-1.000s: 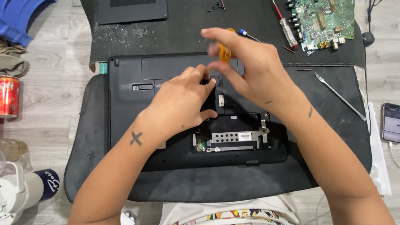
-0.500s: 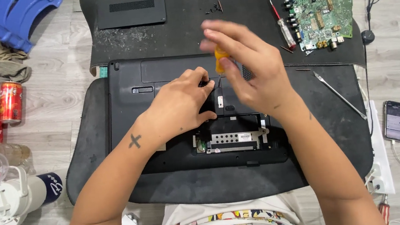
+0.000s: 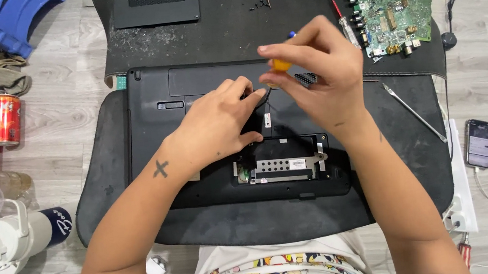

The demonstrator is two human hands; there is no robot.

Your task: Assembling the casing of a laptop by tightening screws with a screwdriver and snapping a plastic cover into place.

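- Grey wood-look flooring [image 3: 68, 106] fills my view, with work laid out directly on it.
- Two black mats carry the work: a far mat [image 3: 234, 31] and a near mat [image 3: 264, 224], the second lying under the laptop.
- An upturned black laptop [image 3: 157, 163] sits on the near mat, its base facing me and a bay open near the front edge, where I see a silver drive bracket [image 3: 279, 166].
- A blue plastic stool [image 3: 0, 17] stands at the far left corner, beside crumpled cloth.
- A black access cover [image 3: 155, 5] lies on the far mat, well apart from the laptop.
- A green circuit board [image 3: 396, 9] rests at the far right of that mat.
- My left hand [image 3: 216, 128] lies palm down on the laptop base, fingers narrow and pinched at a small part just above the bay; I cannot tell what they grip.
- My right hand [image 3: 322, 79] hovers over the base, closed around a yellow-handled screwdriver [image 3: 280, 65] held upright, tip pointing down beside the left fingertips.
- A red drink can [image 3: 5, 120] lies left of the laptop.
- A phone [image 3: 478, 144] lies on the floor at right.
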